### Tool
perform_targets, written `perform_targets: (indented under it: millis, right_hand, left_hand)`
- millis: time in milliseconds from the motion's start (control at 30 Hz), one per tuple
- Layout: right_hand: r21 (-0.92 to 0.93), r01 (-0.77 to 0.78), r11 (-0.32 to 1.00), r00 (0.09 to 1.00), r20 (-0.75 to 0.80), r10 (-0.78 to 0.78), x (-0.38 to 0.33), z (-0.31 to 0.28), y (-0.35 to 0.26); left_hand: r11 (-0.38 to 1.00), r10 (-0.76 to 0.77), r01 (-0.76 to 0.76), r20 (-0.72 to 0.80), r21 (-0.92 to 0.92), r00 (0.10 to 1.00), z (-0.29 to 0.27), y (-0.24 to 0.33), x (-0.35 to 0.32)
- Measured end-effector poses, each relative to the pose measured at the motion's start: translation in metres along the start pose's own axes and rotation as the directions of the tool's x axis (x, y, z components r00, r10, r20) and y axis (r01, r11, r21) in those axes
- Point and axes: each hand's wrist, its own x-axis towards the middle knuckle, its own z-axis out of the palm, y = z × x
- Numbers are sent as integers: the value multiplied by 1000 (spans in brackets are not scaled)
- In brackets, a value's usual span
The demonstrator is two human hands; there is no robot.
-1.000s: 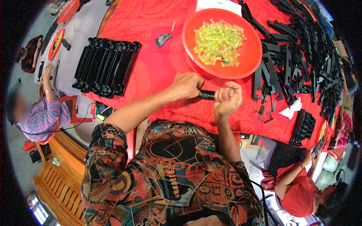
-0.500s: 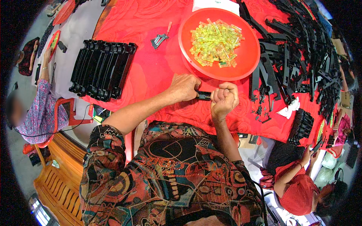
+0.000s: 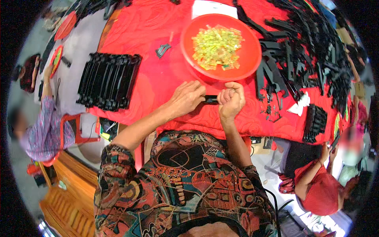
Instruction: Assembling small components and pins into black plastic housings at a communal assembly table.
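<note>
Right fist (image 3: 231, 103) round black bar (image 3: 211, 99)

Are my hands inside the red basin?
No, your left hand and right hand are at a black plastic part outside the red basin.

Bare cloth (image 3: 154, 79) lies beside the left hand (image 3: 187, 98); a bowl (image 3: 251, 55) blocks ahead.

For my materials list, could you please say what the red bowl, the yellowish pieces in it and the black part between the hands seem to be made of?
Red bowl: probably smooth plastic, given its even colour and soft sheen. Yellowish pieces: likely glossy plastic, as they look translucent. Black part: perhaps plastic, faintly shiny, but partly covered, so metal remains possible.
</note>
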Motion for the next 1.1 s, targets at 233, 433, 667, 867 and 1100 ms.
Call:
perform_targets:
  millis: [233,433,667,867,1100]
  right_hand:
    - [-7,-71,997,997,31,71,-3,3,8]
    - [125,-90,988,996,-14,92,1,3,1]
    - [276,-140,951,987,-34,155,5,-2,-3]
    - [263,-158,952,985,-30,172,5,1,-2]
    - [119,33,992,993,112,-47,2,-3,-35]
  left_hand:
    - [985,141,-145,54,89,989,0,-3,-19]
    - [991,52,-57,45,117,998,5,5,-15]
    - [999,34,-34,-16,33,999,7,4,-15]
    - [999,18,-17,-46,36,999,3,2,-17]
    - [995,35,-24,-108,101,994,13,0,-20]
